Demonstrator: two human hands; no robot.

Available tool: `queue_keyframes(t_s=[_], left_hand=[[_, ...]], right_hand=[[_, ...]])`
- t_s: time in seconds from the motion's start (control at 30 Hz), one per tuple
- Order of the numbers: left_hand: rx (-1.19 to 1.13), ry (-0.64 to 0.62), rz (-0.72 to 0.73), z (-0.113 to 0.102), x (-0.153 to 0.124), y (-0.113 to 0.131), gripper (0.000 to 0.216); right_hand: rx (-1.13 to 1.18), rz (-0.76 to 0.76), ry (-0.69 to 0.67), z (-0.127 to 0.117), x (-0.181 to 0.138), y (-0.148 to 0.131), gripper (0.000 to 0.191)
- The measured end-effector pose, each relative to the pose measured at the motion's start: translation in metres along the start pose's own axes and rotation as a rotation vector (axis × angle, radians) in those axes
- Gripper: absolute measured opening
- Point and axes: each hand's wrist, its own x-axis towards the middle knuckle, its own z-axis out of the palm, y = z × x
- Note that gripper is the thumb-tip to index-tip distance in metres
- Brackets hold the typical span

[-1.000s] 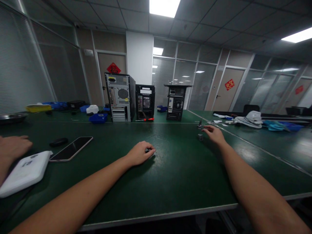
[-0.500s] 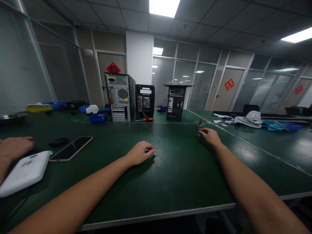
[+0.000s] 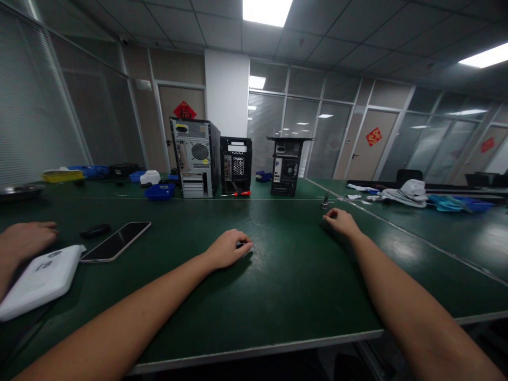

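My left hand rests on the green table, its fingers curled and closed around a small dark thing, too little of which shows to name it. Farther right, my right hand is low over the table with thumb and forefinger bent together in a pinch; whatever is between the tips is hidden or too small to make out. Just beyond those fingertips stands a small upright metal piece, apart from the hand.
Three computer cases stand at the back, with a red-handled screwdriver before the middle one. Blue trays sit nearby. At left are a phone, a white box-like device and another person's hand. A white cap lies at right.
My right hand has shifted very slightly near the metal piece, while my left hand stays in place. The other person's hand at the left has moved a little to the right.
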Motion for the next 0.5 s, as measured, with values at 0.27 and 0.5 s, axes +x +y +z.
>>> queue_keyframes(t_s=[0.27,0.5], left_hand=[[0.004,0.003,0.004,0.0011,0.0005,-0.0015,0.028],[0.003,0.010,0.010,0.0015,0.0005,-0.0021,0.027]], right_hand=[[0.046,-0.019,0.007,0.0059,0.0025,0.0053,0.027],[0.101,-0.107,-0.081,0.0073,-0.0009,0.0092,0.045]])
